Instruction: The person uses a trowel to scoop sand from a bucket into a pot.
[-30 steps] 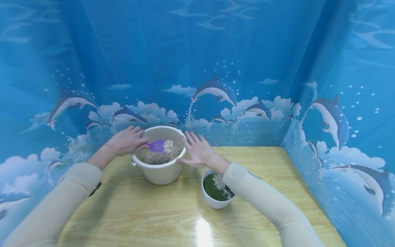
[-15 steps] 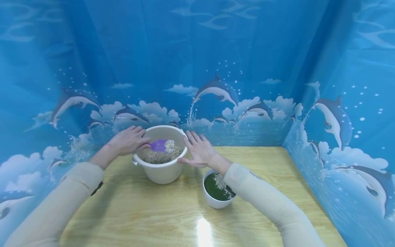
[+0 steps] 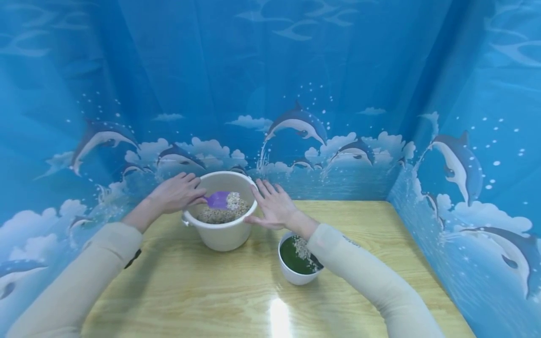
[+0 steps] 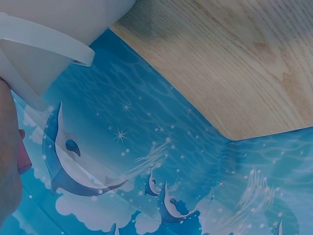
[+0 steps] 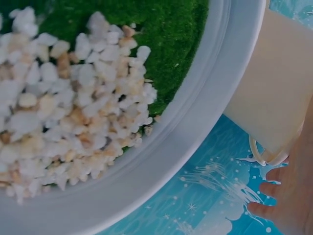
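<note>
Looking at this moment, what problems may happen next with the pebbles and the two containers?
1. The left hand holds a purple plastic scoop heaped with pebbles over the white plastic bucket; tilting it could spill some onto the wooden table.
2. The right forearm passes directly above the small white bowl of green moss and pebbles; pulling the arm back might knock it.
3. The right hand only rests flat against the bucket, so the bucket may slide.

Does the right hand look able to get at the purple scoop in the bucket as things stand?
Probably yes. The right hand rests open against the bucket rim, and the purple scoop lies on the gravel just inside, uncovered; only the left hand holds its handle end.
</note>
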A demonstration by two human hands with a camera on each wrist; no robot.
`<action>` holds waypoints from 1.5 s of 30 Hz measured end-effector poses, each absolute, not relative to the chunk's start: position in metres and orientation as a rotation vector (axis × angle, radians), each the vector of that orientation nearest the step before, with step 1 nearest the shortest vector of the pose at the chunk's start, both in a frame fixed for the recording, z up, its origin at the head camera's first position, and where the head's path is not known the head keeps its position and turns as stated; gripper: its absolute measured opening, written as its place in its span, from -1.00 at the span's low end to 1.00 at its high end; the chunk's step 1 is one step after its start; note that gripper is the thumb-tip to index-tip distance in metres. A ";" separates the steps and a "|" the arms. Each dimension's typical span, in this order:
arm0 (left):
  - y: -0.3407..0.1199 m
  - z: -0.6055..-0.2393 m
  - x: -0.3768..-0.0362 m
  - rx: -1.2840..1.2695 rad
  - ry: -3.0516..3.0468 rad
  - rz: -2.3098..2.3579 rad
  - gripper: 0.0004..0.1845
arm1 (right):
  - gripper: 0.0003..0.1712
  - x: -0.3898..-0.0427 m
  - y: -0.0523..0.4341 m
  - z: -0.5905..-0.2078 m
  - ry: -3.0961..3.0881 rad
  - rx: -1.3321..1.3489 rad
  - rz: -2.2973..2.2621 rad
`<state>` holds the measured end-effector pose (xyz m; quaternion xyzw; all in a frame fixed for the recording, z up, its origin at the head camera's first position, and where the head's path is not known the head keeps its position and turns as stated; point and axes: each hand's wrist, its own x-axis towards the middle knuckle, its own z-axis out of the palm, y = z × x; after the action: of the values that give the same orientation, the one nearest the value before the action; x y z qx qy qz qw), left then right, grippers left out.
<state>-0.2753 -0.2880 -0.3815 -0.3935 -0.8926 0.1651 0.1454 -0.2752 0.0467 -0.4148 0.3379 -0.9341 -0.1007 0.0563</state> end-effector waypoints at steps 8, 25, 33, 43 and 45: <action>-0.282 -0.380 -0.273 -1.146 -2.573 0.445 -0.71 | 0.27 -0.274 0.056 -0.418 -2.816 1.033 -0.263; -0.270 -0.377 -0.268 -1.147 -2.564 0.400 -0.70 | 0.27 -0.266 0.091 -0.420 -2.842 1.052 -0.190; -0.264 -0.376 -0.266 -1.180 -2.536 0.380 -0.71 | 0.27 -0.257 0.109 -0.420 -2.836 1.119 -0.173; -0.252 -0.370 -0.263 -1.200 -2.487 0.399 -0.67 | 0.18 -0.242 0.134 -0.421 -2.772 1.191 -0.098; -0.251 -0.370 -0.262 -1.200 -2.485 0.393 -0.67 | 0.17 -0.240 0.140 -0.423 -2.750 1.202 -0.087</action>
<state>-0.2621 -0.2506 -0.3695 -0.4238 -0.8776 0.1389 0.1760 -0.2397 0.1400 -0.4226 0.3993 -0.9137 -0.0290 0.0694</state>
